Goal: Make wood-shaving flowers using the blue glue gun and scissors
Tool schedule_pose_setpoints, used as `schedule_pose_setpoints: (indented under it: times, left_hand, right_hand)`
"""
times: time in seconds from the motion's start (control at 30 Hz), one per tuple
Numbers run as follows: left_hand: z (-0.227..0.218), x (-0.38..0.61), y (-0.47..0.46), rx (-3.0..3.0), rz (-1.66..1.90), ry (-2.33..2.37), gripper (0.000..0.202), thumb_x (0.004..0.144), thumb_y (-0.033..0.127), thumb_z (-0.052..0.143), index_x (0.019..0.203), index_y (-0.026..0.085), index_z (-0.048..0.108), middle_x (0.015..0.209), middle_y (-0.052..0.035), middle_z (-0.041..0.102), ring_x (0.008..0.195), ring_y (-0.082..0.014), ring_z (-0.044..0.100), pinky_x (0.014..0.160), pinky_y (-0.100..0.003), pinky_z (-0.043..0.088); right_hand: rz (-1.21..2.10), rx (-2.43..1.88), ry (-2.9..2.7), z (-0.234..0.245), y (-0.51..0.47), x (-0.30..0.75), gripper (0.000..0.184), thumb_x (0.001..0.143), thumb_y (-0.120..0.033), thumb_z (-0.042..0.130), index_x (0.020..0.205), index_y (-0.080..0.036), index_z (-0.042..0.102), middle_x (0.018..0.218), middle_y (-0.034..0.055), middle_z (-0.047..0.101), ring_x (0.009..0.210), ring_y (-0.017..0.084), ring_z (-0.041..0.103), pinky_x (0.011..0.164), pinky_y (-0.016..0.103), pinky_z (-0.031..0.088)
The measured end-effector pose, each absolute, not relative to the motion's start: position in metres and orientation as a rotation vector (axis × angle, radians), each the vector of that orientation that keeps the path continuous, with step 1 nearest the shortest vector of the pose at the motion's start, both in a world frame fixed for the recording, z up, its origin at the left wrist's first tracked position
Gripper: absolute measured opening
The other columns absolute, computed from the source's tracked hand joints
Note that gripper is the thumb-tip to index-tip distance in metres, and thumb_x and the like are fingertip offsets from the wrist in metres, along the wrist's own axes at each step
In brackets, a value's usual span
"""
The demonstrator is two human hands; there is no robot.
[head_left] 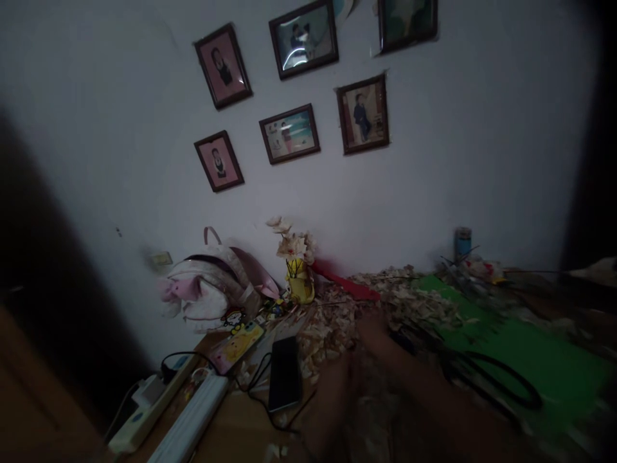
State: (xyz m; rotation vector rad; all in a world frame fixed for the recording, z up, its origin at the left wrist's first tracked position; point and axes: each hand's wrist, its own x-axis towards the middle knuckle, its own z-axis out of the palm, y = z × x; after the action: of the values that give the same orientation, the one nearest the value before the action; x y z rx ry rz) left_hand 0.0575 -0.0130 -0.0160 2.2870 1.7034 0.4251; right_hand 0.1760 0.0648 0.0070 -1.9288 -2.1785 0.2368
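Both of my hands are over the table, dark and blurred. My left hand (pixel 336 376) is low over the pile of pale dried petals or shavings (pixel 332 328), just right of a black phone (pixel 285 373). Farther forward, my right hand (pixel 373 331) reaches into the same pile, near a red strip (pixel 354 288). Fingers on both hands are too smeared to make out, and I cannot see whether anything is in them. Behind the pile stands a yellow vase (pixel 300 287) with pale artificial-looking flowers (pixel 293 244).
A white-and-pink backpack (pixel 207 292) leans against the wall at left. In front are a power strip (pixel 149 411), a long white box (pixel 193 418) and cables. At right lie a green sheet (pixel 511 366) and a black cord loop (pixel 515 379); a blue can (pixel 463 242) stands behind.
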Motion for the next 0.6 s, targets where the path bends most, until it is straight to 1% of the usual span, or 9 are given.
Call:
schedule_pose_setpoints:
  times: [0.13,0.23,0.33,0.4,0.43,0.5,0.57,0.6]
  left_hand:
    - [-0.017,0.057,-0.015,2.325,0.463,1.633,0.029,0.082,0.024,0.038,0.101,0.018,0.059,0.092,-0.0104,0.070,0.086,-0.0224,0.062,0.078,-0.032,0.039]
    - [-0.019,0.057,-0.017,2.296,0.568,1.624,0.030,0.081,0.025,0.038,0.101,0.018,0.060,0.088,-0.0101,0.070,0.085,-0.0232,0.061,0.079,-0.033,0.039]
    - [-0.025,0.058,-0.015,2.166,0.726,1.557,0.028,0.081,0.026,0.038,0.096,0.018,0.061,0.080,-0.0086,0.068,0.075,-0.0213,0.061,0.072,-0.032,0.041]
    - [-0.029,0.059,-0.012,2.039,0.916,1.441,0.025,0.082,0.030,0.040,0.094,0.017,0.058,0.079,-0.0074,0.065,0.072,-0.0194,0.059,0.068,-0.030,0.041]
    - [-0.031,0.060,-0.011,1.954,1.031,1.386,0.025,0.082,0.033,0.041,0.094,0.017,0.056,0.080,-0.0069,0.063,0.072,-0.0186,0.058,0.066,-0.029,0.042]
    - [-0.035,0.061,-0.010,1.764,1.247,1.301,0.024,0.081,0.040,0.044,0.089,0.018,0.050,0.083,-0.0055,0.060,0.076,-0.0175,0.056,0.067,-0.028,0.042]
    - [-0.038,0.065,-0.013,1.620,1.380,1.226,0.026,0.079,0.046,0.046,0.083,0.021,0.044,0.084,-0.0035,0.057,0.077,-0.0164,0.055,0.068,-0.027,0.043]
    - [-0.040,0.067,-0.015,1.588,1.403,1.203,0.027,0.079,0.048,0.047,0.081,0.022,0.043,0.084,-0.0027,0.056,0.077,-0.0160,0.054,0.068,-0.027,0.043]
  right_hand:
    - [0.206,-2.060,-2.192,0.012,0.068,0.178,0.026,0.084,-0.031,0.053,0.107,-0.018,0.056,0.116,0.0066,0.057,0.105,0.021,0.053,0.090,0.047,0.042]
    - [0.205,-2.067,-2.227,0.020,0.065,0.179,0.023,0.084,-0.030,0.054,0.100,-0.014,0.058,0.107,0.0063,0.061,0.099,0.020,0.057,0.088,0.044,0.044]
    - [0.237,-1.995,-2.244,0.033,0.059,0.182,0.019,0.083,-0.027,0.054,0.090,-0.012,0.062,0.094,0.0059,0.066,0.087,0.017,0.062,0.081,0.039,0.048]
    - [0.240,-1.902,-2.226,0.039,0.048,0.186,0.016,0.083,-0.024,0.053,0.085,-0.013,0.065,0.090,0.0081,0.069,0.087,0.019,0.062,0.080,0.036,0.046]
    - [0.234,-1.850,-2.206,0.040,0.039,0.189,0.018,0.082,-0.023,0.051,0.082,-0.014,0.067,0.090,0.0095,0.069,0.089,0.021,0.062,0.081,0.035,0.044]
    - [0.223,-1.762,-2.144,0.037,0.016,0.197,0.026,0.085,-0.025,0.043,0.084,-0.019,0.068,0.093,0.0080,0.070,0.097,0.021,0.059,0.085,0.033,0.041]
    - [0.272,-1.716,-2.067,0.026,-0.009,0.204,0.033,0.086,-0.029,0.036,0.083,-0.022,0.068,0.088,0.0047,0.072,0.086,0.018,0.063,0.076,0.027,0.044]
    - [0.393,-1.674,-1.944,0.018,-0.021,0.207,0.031,0.083,-0.032,0.040,0.080,-0.022,0.069,0.083,0.0046,0.072,0.080,0.019,0.064,0.071,0.027,0.045]
